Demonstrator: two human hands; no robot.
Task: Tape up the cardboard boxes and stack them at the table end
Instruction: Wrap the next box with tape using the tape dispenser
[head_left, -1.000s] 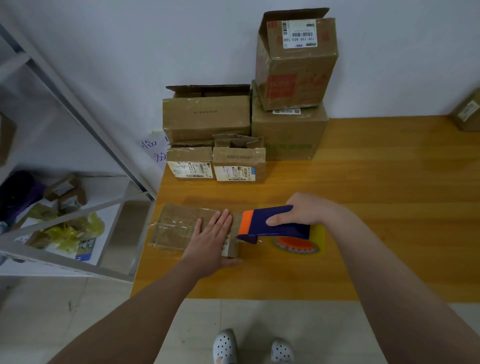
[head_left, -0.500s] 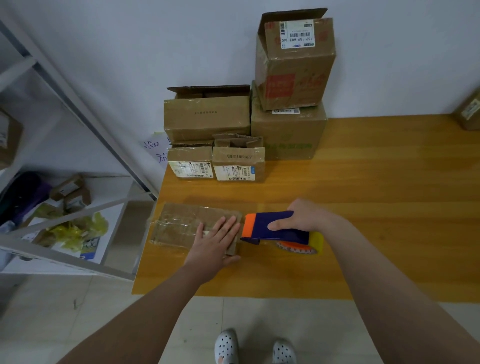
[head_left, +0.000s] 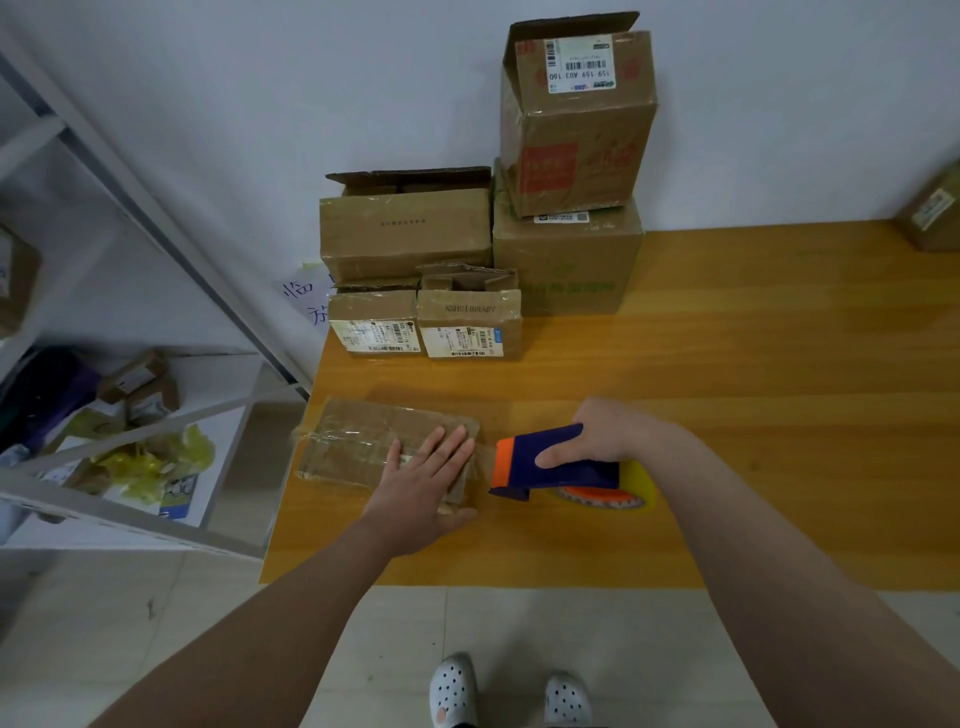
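Observation:
A flat cardboard box (head_left: 358, 447) wrapped in clear tape lies at the near left corner of the wooden table (head_left: 753, 405). My left hand (head_left: 426, 478) presses flat on its right end, fingers straight. Just right of the box, my right hand (head_left: 602, 436) grips a blue and orange tape dispenser (head_left: 550, 462) with a yellowish tape roll (head_left: 631, 488); its orange front end nearly touches the box's right edge. A stack of boxes (head_left: 566, 260) stands against the wall at the table's far left.
Two small labelled boxes (head_left: 426, 325) sit in front of a wide open-flapped box (head_left: 405, 228). Another box (head_left: 935, 213) is at the far right edge. A metal shelf rack (head_left: 130, 364) with clutter stands left of the table. My feet show below the table's near edge.
The tape dispenser in my right hand has drawn slightly away to the right from the flat box. My left hand stays pressed on the box's right end.

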